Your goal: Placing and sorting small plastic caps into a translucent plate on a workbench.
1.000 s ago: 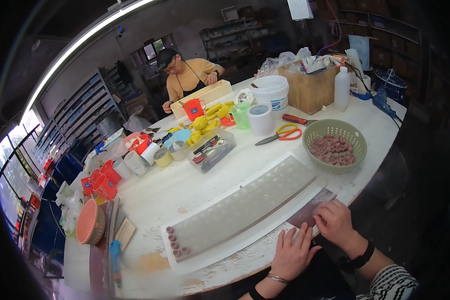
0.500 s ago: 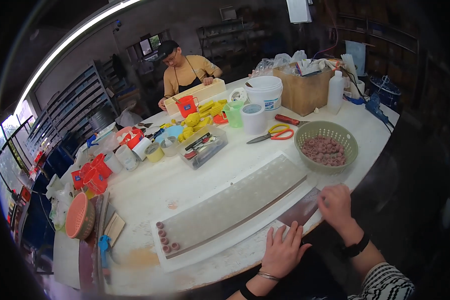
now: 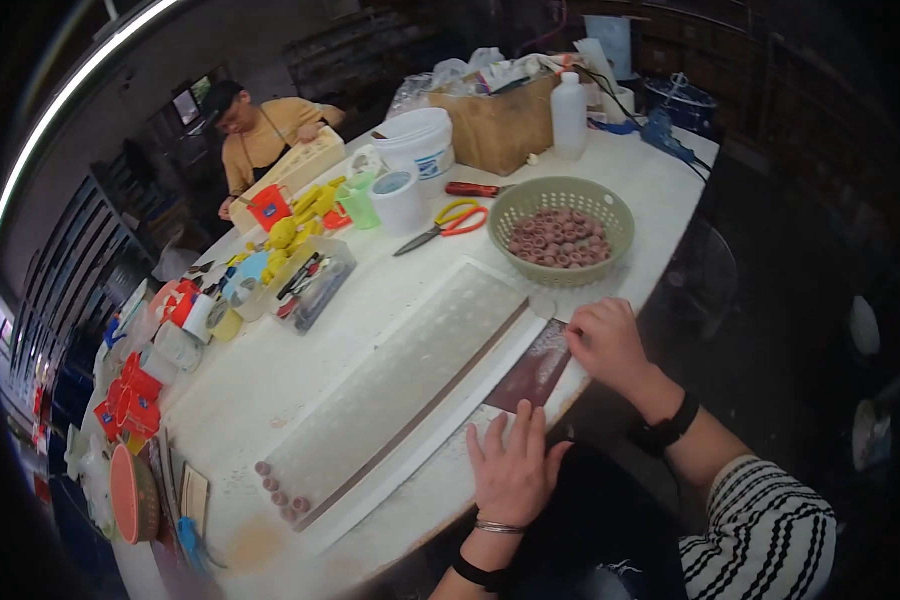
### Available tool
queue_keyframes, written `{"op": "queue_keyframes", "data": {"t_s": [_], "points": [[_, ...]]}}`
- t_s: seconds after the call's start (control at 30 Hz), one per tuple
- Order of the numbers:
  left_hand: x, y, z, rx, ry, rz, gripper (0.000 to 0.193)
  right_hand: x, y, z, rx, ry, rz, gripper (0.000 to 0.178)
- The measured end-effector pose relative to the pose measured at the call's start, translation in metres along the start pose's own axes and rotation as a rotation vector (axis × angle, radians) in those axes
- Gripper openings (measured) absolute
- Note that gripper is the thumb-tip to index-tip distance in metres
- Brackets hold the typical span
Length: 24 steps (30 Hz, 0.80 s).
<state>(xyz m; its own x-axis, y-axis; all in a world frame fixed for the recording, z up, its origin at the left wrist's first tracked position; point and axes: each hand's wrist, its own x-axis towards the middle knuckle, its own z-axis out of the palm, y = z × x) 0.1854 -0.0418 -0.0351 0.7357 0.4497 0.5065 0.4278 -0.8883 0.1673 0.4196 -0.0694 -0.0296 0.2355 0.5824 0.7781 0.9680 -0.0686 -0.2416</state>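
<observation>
A long white dimpled tray (image 3: 410, 385) lies slantwise on the white table (image 3: 270, 370), with a few brownish rings (image 3: 278, 492) in its near-left end. My left hand (image 3: 513, 468) rests flat, fingers spread, on the table edge beside the tray's near side. My right hand (image 3: 604, 338) touches a dark reddish sheet (image 3: 535, 370) that sticks out from under the tray; its fingers are curled at the sheet's far corner. A green basket (image 3: 562, 230) full of brownish rings stands just beyond my right hand.
Yellow-handled scissors (image 3: 440, 225), white buckets (image 3: 415, 150), a cardboard box (image 3: 495, 110), a white bottle (image 3: 569, 115) and a clear box of small items (image 3: 310, 285) crowd the far side. Another person (image 3: 260, 135) works at the far end. Red boxes (image 3: 130, 400) sit left.
The view has shifted closer and to the right. My right hand has moved along the reddish sheet toward the tray's corner; my left hand has stayed flat on the table edge.
</observation>
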Motion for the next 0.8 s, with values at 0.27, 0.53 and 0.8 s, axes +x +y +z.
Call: {"op": "queue_keyframes", "data": {"t_s": [0.27,0.53,0.8], "points": [[0.006,0.000,0.005,0.043,-0.015,0.035,0.054,-0.005,0.005,0.001,0.006,-0.032,-0.049,0.011],[0.000,-0.002,-0.001,0.008,-0.005,0.000,0.055,-0.006,-0.031,-0.009,0.090,-0.113,-0.113,0.012],[-0.010,0.002,0.007,-0.010,-0.019,-0.022,0.057,-0.014,-0.039,-0.014,0.115,-0.212,-0.221,0.017]]}}
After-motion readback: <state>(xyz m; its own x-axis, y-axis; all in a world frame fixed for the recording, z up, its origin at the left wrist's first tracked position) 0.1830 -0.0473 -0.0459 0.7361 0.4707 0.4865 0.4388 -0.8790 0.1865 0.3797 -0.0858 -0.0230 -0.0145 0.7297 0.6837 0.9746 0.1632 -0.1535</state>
